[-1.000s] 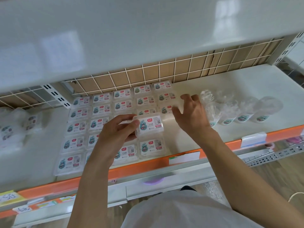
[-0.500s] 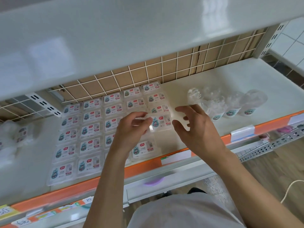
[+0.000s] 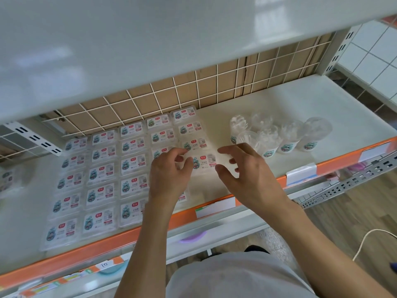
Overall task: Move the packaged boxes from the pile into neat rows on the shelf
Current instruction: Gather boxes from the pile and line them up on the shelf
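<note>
Small clear packaged boxes with white labels lie flat in neat rows (image 3: 103,173) on the white shelf (image 3: 290,104). One such box (image 3: 204,162) sits low over the right-hand column, just in front of three boxes lined up there. My left hand (image 3: 169,175) pinches its left end with curled fingers. My right hand (image 3: 242,175) holds its right end between thumb and fingers. A blurred heap of more packages (image 3: 6,179) shows at the far left edge.
Several clear plastic cups (image 3: 279,136) stand on the shelf just right of my right hand. A wire grid backs the shelf (image 3: 193,87), and an upper shelf board (image 3: 150,39) overhangs it. An orange price rail (image 3: 343,160) runs along the front edge.
The box has gone from my left hand alone to both hands and moved right and back, down toward the right-hand column. My right hand came in from the cups.
</note>
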The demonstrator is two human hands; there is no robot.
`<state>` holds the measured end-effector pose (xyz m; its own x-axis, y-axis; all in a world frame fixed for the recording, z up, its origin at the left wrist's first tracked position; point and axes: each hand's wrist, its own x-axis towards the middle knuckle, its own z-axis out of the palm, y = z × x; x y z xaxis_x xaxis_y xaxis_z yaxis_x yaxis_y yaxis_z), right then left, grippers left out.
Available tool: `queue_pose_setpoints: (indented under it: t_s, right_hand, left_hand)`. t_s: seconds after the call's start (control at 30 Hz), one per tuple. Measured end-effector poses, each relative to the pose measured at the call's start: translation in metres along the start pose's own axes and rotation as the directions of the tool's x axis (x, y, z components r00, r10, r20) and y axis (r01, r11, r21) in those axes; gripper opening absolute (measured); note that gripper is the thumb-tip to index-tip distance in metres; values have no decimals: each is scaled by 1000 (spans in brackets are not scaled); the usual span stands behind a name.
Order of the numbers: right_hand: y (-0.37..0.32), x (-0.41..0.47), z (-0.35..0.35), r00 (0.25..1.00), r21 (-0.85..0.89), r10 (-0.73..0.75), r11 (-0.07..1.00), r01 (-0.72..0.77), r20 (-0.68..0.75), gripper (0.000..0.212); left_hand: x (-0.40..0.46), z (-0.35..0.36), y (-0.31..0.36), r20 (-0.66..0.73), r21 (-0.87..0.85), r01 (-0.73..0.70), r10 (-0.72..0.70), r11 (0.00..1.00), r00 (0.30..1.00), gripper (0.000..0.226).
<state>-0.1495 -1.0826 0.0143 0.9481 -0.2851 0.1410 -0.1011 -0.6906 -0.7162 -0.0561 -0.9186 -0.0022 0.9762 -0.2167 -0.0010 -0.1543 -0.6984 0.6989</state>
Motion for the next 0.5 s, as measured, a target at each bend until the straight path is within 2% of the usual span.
queue_pose_setpoints:
  t_s: [0.2,0.3,0.4,0.5]
  right_hand:
    - [1,-1,2,999,-4,-19,1000,19,37,37]
    - [1,0,3,998,-2,-18,1000,18,53,38]
    - [2,0,3,998,-2,-15,1000,15,67,39]
    - [1,-1,2,997,-12,-11,1000,12,76,39]
  left_hand:
    - [1,8,-5,-85,153,-66,79,986,993,28]
    - [-2,9,0,-6,174,-91,94,981,996,39]
    - [-7,11,7,95,295,-85,59,952,994,52]
    - [-7,11,7,99,330,-82,52,940,994,54]
